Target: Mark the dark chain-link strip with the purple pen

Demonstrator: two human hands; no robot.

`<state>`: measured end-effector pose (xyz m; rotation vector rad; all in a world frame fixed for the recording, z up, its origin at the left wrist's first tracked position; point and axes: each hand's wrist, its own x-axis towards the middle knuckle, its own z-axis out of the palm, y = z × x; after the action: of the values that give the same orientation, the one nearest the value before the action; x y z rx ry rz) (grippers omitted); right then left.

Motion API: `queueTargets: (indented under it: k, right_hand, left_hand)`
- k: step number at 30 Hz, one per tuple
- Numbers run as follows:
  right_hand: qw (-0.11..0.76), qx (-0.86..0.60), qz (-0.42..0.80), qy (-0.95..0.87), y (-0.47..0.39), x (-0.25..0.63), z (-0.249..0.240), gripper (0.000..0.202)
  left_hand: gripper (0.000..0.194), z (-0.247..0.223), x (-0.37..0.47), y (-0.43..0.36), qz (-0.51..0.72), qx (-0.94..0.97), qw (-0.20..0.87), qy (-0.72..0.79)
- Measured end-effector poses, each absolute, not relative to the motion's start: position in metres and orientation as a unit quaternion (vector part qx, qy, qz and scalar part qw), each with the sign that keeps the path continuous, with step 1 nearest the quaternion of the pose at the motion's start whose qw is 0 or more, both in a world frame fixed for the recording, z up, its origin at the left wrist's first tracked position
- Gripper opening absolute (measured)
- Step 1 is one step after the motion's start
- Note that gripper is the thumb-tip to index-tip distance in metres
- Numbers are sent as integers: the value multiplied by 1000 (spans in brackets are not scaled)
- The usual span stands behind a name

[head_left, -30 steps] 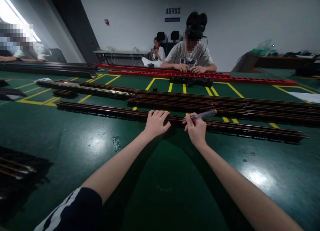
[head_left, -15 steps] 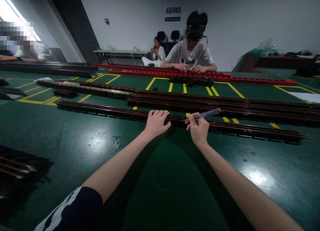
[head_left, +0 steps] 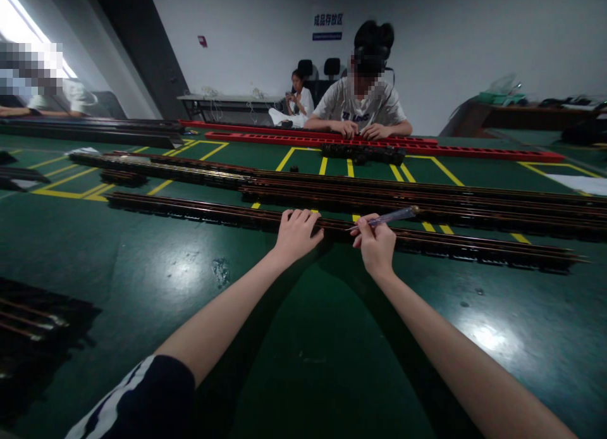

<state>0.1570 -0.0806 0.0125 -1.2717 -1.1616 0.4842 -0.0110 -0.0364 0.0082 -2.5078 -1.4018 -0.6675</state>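
Observation:
A long dark rail with copper-coloured rods (head_left: pixel 213 212) lies crosswise on the green table in front of me. My left hand (head_left: pixel 298 233) rests on it, fingers curled over its far side and thumb towards the right. Just to the right, my right hand (head_left: pixel 377 241) is closed around a screwdriver with a clear handle (head_left: pixel 396 215). The handle points up to the right, and the thin shaft points left, its tip at the rail between my hands. Whether the tip touches the rail I cannot tell.
Behind the rail lie more long dark rails (head_left: pixel 303 187). Farther back are red slotted strips (head_left: pixel 493 154) and a dark part (head_left: pixel 363 153), near a person's hands. Another dark bundle (head_left: pixel 38 338) sits at the near left. Yellow tape (head_left: pixel 450 172) marks the green table (head_left: pixel 161 312).

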Motion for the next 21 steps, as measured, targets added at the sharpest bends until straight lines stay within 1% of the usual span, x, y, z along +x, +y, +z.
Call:
queueTargets:
  k: [7, 11, 21]
  right_hand:
    - [638, -549, 225, -491, -80, 157, 11, 28]
    - [641, -547, 229, -487, -80, 157, 11, 28]
    - [626, -537, 239, -513, -78, 157, 9, 30]
  left_hand:
    - [35, 5, -8, -37, -233, -845, 112, -469]
    - [34, 3, -8, -36, -239, -846, 124, -460]
    - [35, 2, -8, -36, -239, -848, 126, -456]
